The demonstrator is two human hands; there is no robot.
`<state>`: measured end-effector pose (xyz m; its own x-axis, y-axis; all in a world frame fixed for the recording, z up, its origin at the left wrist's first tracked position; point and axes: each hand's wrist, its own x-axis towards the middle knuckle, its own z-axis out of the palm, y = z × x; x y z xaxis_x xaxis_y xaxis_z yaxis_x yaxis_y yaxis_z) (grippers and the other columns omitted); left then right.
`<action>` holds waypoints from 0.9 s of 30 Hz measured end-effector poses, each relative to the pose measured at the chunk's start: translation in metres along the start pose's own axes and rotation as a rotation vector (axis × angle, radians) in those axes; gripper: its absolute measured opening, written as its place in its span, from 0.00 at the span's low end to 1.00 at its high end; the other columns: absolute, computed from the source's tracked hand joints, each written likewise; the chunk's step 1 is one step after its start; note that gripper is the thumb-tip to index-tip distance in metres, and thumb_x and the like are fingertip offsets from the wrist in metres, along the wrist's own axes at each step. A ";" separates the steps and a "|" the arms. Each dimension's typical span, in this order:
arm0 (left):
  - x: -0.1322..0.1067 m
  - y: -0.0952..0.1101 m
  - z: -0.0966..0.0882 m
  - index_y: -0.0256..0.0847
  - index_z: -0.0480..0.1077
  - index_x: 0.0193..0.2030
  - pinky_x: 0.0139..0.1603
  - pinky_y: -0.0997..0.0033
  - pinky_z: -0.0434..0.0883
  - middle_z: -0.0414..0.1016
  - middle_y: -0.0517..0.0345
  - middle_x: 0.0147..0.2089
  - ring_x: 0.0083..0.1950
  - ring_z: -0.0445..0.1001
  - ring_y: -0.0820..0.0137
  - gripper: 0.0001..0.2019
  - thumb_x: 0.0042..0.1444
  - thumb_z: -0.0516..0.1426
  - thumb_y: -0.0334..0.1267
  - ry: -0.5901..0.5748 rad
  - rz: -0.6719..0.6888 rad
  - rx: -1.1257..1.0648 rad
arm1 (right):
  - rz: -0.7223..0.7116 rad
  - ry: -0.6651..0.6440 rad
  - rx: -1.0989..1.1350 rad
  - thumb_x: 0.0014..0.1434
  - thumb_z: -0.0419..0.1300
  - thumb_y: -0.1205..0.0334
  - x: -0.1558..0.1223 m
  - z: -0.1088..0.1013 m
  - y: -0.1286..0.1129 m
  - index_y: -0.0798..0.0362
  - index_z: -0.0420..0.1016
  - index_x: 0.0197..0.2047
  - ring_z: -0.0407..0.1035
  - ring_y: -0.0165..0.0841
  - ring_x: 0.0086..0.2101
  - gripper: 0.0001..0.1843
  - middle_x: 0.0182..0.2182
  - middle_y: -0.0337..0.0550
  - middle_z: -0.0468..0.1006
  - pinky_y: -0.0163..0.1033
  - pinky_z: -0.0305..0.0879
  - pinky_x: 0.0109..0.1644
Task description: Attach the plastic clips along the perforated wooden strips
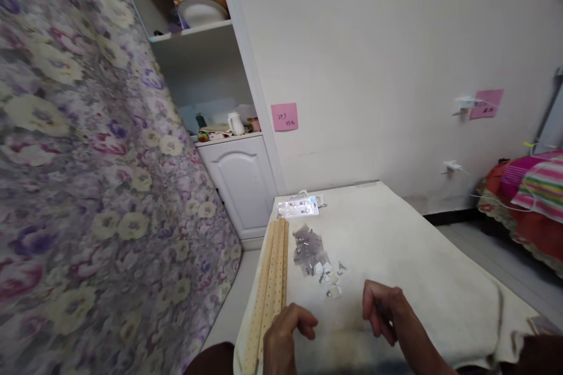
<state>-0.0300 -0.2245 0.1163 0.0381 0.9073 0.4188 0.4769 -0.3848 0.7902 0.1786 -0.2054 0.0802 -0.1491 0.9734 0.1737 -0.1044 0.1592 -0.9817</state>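
Note:
My left hand (288,331) is over the near left of the cloth-covered table (396,234), beside long pale wooden strips with rows of holes (272,275). Its fingers bend loosely, and no object shows in them. To the right, my right hand (385,307) hangs above the cloth, fingers loosely curled and a little apart, also without a visible object. Beyond and between the hands lie small white and metal pieces (334,292). Farther back is a pile of small clear bags (308,249) with parts too small to name.
At the table's far left corner lies a clear plastic package (298,207) with small metal parts. A floral curtain (109,187) hangs at left, near a white cabinet (241,179). Pink notes (284,117) are on the wall; a bed (532,199) stands at right.

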 end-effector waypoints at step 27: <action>0.055 0.018 0.014 0.42 0.71 0.27 0.46 0.62 0.63 0.70 0.58 0.25 0.36 0.70 0.63 0.34 0.62 0.28 0.53 0.014 -0.134 -0.026 | 0.075 0.066 -0.096 0.59 0.25 0.34 0.037 0.009 -0.028 0.53 0.65 0.20 0.52 0.26 0.15 0.42 0.10 0.35 0.60 0.33 0.50 0.23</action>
<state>-0.0075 -0.1789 0.1472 -0.0371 0.9484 0.3148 0.4541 -0.2646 0.8507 0.1676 -0.1753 0.1147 -0.0875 0.9914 0.0972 -0.0006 0.0976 -0.9952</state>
